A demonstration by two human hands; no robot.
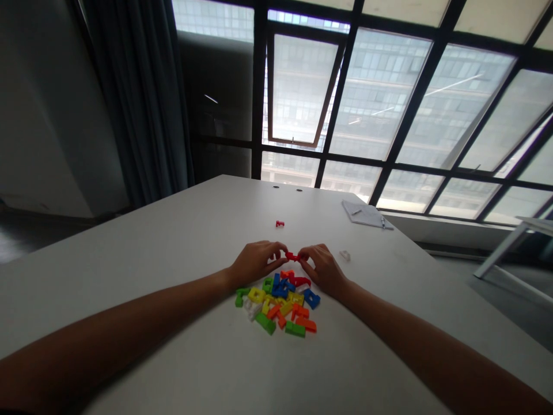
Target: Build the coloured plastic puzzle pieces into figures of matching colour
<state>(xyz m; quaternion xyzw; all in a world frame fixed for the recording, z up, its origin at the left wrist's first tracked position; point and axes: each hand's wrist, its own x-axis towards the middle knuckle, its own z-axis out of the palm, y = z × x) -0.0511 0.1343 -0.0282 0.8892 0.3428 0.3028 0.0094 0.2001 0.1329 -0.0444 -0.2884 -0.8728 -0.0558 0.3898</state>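
Observation:
My left hand (258,260) and my right hand (320,266) meet over the white table (173,253), fingers pinched on a small red piece (292,256) held between them. Just below the hands lies a pile of small plastic blocks (279,302) in green, yellow, blue, orange, red and white. A single red block (280,223) lies apart, farther back on the table. A small clear or white piece (344,254) sits just right of my right hand.
A notepad with a pen (366,214) lies at the table's far right edge. Two dark round holes (286,188) mark the far edge. Large windows and a dark curtain (142,98) stand behind. Another white table's leg (501,253) shows at right.

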